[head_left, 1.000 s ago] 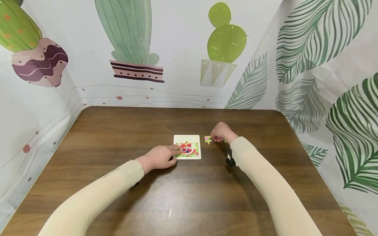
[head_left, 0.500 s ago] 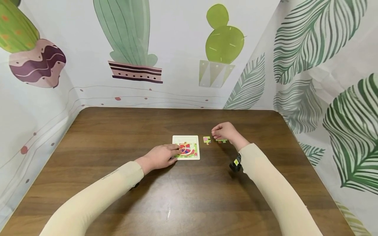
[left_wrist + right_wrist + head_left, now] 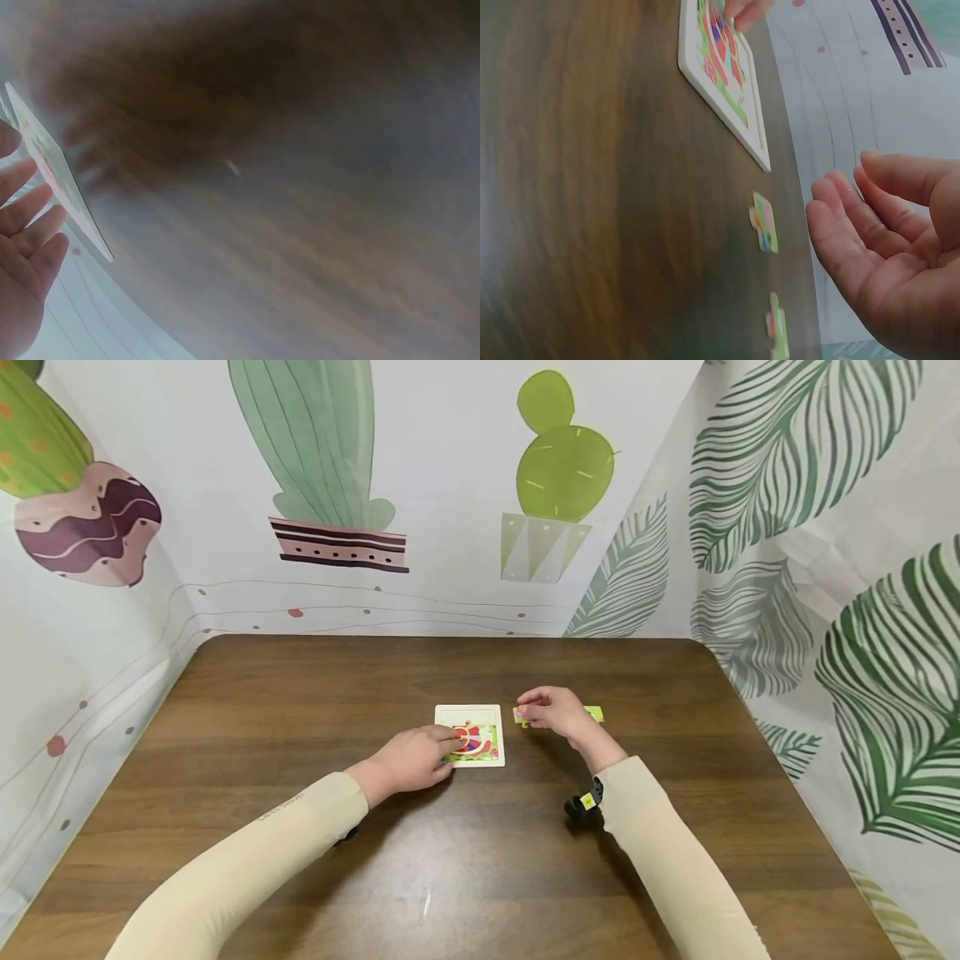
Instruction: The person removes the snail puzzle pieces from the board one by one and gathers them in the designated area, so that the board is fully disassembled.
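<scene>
In the head view, a square white-framed jigsaw puzzle [image 3: 468, 709] with a red and blue picture lies on the table. My left hand [image 3: 408, 758] rests its fingertips on the puzzle's left part. To the right of the frame, my right hand [image 3: 558, 717] hovers over loose green puzzle pieces and partly hides them. One pink-and-green piece [image 3: 519, 715] peeks out beneath its fingertips; another green piece [image 3: 595, 712] shows beyond the hand. From the right wrist, the right hand [image 3: 892, 247] has loosely bent fingers with nothing between them, apart from a puzzle piece [image 3: 764, 223] on the table.
The brown wooden table [image 3: 465, 860] reaches back to a wall covering [image 3: 450, 468] printed with cacti and leaves. A black wrist camera [image 3: 583, 804] hangs beneath the right sleeve.
My right hand draws back from the pieces, its fingers lifting off them, then comes left over the pink-and-green piece. The left hand stays on the puzzle. The head view shifts slightly.
</scene>
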`<action>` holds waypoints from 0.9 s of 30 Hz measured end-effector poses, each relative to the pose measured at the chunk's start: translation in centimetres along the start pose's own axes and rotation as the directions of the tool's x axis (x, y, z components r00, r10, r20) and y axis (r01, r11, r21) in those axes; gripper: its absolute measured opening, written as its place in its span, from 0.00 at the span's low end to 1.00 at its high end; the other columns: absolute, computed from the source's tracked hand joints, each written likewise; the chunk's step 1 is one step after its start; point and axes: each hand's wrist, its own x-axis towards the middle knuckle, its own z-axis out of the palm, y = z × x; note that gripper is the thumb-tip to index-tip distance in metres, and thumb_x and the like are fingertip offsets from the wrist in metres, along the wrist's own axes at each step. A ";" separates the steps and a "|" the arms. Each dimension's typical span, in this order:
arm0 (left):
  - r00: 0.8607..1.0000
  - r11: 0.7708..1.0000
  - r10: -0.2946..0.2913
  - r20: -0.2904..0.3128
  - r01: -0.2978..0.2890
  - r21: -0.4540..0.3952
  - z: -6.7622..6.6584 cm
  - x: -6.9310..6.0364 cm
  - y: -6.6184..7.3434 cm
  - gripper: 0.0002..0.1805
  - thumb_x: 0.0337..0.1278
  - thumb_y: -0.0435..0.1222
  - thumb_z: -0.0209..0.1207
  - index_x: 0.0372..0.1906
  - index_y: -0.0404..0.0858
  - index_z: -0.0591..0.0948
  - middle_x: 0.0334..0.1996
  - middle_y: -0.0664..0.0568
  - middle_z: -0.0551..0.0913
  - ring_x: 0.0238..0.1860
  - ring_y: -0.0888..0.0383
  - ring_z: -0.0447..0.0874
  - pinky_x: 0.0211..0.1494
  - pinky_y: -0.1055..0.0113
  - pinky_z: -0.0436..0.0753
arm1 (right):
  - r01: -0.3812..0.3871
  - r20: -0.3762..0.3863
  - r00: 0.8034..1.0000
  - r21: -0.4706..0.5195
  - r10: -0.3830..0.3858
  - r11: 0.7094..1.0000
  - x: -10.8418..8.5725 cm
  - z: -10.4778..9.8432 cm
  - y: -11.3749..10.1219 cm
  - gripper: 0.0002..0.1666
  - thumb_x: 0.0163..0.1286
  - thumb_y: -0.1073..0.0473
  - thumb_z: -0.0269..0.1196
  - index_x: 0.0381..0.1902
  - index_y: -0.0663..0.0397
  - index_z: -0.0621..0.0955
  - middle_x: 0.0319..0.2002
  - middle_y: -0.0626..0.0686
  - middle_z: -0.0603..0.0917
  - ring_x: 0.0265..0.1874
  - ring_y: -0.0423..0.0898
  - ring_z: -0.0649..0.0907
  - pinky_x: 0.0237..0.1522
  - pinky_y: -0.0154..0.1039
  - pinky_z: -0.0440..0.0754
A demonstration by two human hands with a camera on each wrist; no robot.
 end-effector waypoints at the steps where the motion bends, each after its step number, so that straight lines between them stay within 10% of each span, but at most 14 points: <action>1: 1.000 1.000 0.011 0.000 -0.011 0.000 0.0 0.1 0.2 0.19 0.65 0.38 0.61 0.58 0.37 0.85 0.60 0.45 0.85 0.61 0.48 0.85 0.65 0.56 0.83 | -0.004 0.000 1.000 0.008 0.004 1.000 0.0 0.3 0.1 0.20 0.73 0.65 0.61 0.58 0.72 0.80 0.52 0.66 0.85 0.46 0.48 0.88 0.56 0.44 0.88; 13: 0.992 0.997 0.076 0.100 -0.075 -0.021 0.0 0.7 1.9 0.21 0.69 0.40 0.59 0.64 0.40 0.83 0.68 0.49 0.81 0.70 0.53 0.79 0.71 0.58 0.79 | -0.001 0.010 1.000 -0.043 0.001 0.999 0.7 2.8 0.1 0.16 0.73 0.64 0.62 0.55 0.69 0.82 0.54 0.66 0.85 0.48 0.49 0.86 0.52 0.41 0.88; 27: 0.982 0.988 0.047 0.185 -0.019 -0.155 0.4 0.8 1.3 0.24 0.71 0.40 0.54 0.67 0.41 0.80 0.72 0.51 0.77 0.74 0.54 0.75 0.73 0.56 0.77 | 0.013 0.058 0.998 -0.155 -0.004 0.988 1.5 3.5 -0.2 0.14 0.72 0.65 0.61 0.51 0.67 0.84 0.51 0.64 0.87 0.47 0.50 0.86 0.52 0.42 0.88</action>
